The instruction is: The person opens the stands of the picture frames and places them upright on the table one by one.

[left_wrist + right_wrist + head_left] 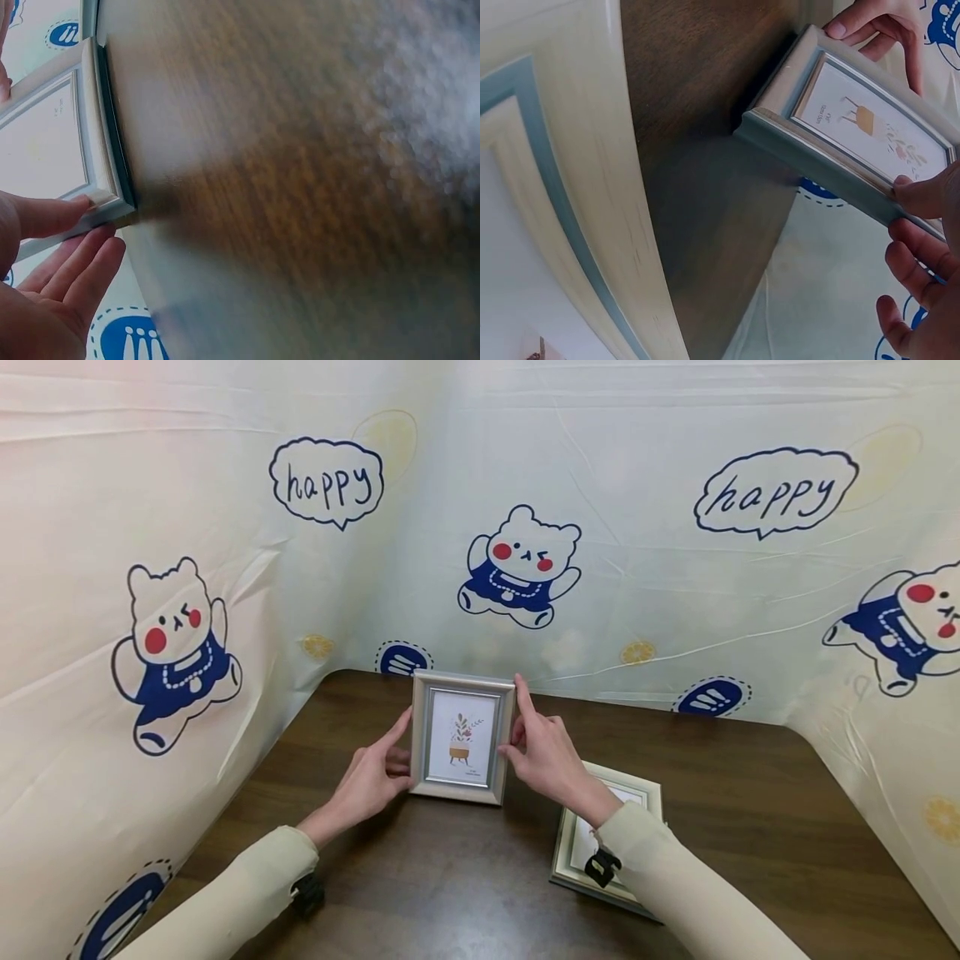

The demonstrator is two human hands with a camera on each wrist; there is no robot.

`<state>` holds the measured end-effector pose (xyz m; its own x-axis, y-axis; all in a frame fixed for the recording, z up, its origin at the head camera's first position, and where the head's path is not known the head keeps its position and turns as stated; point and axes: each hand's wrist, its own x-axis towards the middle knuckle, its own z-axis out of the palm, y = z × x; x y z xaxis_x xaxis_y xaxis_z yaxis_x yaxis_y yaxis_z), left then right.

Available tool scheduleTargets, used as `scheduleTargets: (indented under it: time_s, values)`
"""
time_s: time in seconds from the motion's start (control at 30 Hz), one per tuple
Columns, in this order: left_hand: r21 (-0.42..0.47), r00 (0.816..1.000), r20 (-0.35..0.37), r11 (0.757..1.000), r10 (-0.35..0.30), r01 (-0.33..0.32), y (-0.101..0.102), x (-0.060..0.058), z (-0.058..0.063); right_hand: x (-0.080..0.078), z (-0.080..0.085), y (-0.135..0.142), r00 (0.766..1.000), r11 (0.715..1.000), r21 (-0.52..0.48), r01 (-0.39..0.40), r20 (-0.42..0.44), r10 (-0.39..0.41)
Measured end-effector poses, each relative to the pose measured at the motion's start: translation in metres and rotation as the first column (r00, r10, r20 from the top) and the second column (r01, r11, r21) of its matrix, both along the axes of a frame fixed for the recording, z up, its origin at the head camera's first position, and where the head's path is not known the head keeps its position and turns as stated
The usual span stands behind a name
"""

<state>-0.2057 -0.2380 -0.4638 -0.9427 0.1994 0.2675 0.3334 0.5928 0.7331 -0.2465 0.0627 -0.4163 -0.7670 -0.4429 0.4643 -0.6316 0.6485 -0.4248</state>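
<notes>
Both hands (367,781) (552,760) hold a frame (420,735), print (459,742) upright only in head view.

There are two picture frames (462,739) (579,843) — two sleeves (232,893) (701,897), one table (450,868).

Pale, creased sheeting (637,410) hangs on the left, far and right sides, printed with winking bears (517,592) in blue, speech bubbles (326,485) reading "happy" and yellow fruit slices (637,652). Within it stands a dark brown, wood-grained table (450,877) with rounded far corners, its surface catching soft light
</notes>
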Motion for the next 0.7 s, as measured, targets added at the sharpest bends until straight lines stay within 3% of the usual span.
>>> scheduleTargets:
  time_s: [0.3,0.7]
  values:
    - [-0.001,1.0,0.024,1.0,-0.015,0.015,-0.0032,-0.0004,-0.0008,-0.0006,0.0016,0.0004,1.0,0.998,0.058,0.012,0.006,-0.012]
    - [0.012,0.998,0.057,1.0,-0.015,0.014,-0.0056,-0.0017,0.0008,0.0031,0.0043,0.001,0.998,0.999,0.038,0.002,0.068,-0.005]
